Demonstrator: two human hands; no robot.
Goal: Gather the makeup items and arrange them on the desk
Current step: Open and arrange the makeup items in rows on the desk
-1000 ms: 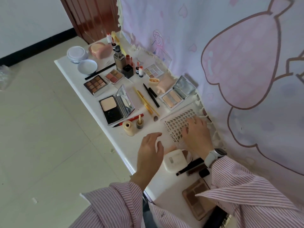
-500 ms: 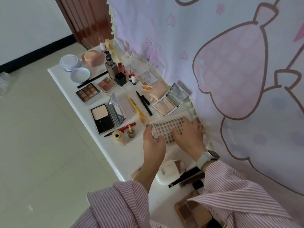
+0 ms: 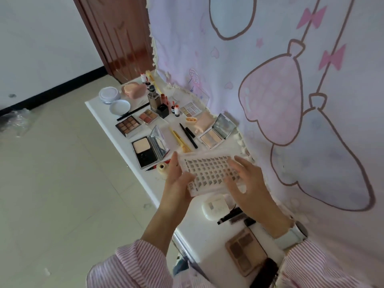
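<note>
A clear flat case of false lashes (image 3: 209,171) is lifted above the white desk (image 3: 199,231), held between both hands. My left hand (image 3: 176,179) grips its left edge and my right hand (image 3: 247,181) rests on its right side. Laid out beyond it are an open black powder compact (image 3: 148,150), an open silver highlighter compact (image 3: 216,135), a brown eyeshadow palette (image 3: 127,126), yellow and black pencils (image 3: 182,138) and several small bottles (image 3: 160,102).
A white case (image 3: 214,205), black tubes (image 3: 234,216) and a brown palette (image 3: 245,254) lie nearer me on the desk. A pink printed cloth (image 3: 270,90) hangs along the desk's right side. Tiled floor (image 3: 62,183) is to the left, with a wooden door (image 3: 120,38) beyond.
The lash case went from lying on the desk under my right hand to being raised off it, with my left hand moving in to grip its left edge.
</note>
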